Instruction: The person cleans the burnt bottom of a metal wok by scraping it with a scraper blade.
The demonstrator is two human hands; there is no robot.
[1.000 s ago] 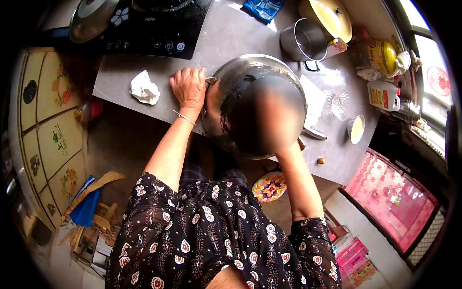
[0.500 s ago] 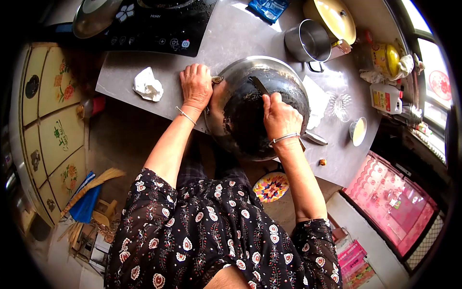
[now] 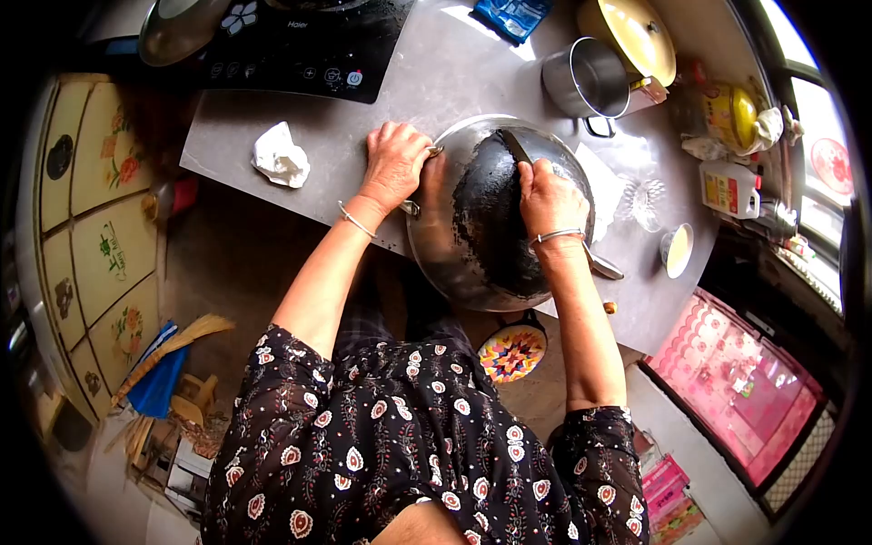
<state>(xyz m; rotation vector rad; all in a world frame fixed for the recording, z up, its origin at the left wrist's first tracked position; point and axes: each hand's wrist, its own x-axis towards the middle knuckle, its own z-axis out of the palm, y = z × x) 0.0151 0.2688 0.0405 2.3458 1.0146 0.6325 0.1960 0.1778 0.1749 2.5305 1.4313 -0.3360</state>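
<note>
An overturned wok (image 3: 445, 218) lies at the counter's front edge, its shiny metal underside covered in the middle by a blackened crust. My left hand (image 3: 392, 162) is closed on the wok's metal handle (image 3: 436, 151) at its left side. In my closed right hand (image 3: 550, 198) is a knife (image 3: 515, 145) with a dark blade, which rests on the black crust. My fist hides the knife's grip. Just right of the wok a metal handle (image 3: 605, 264) sticks out; the rest of that tool is hidden.
An induction cooker (image 3: 300, 54) stands at the back left, and a crumpled white tissue (image 3: 281, 156) lies before it. To the right are a steel pot (image 3: 586, 80), a yellow lid (image 3: 636, 36), a glass dish (image 3: 643, 202) and a small bowl (image 3: 677, 249). A patterned round stool (image 3: 513, 352) is below.
The wok has shifted slightly right and turned, with my left hand moving right along with it. My right hand and the knife have moved a little right.
</note>
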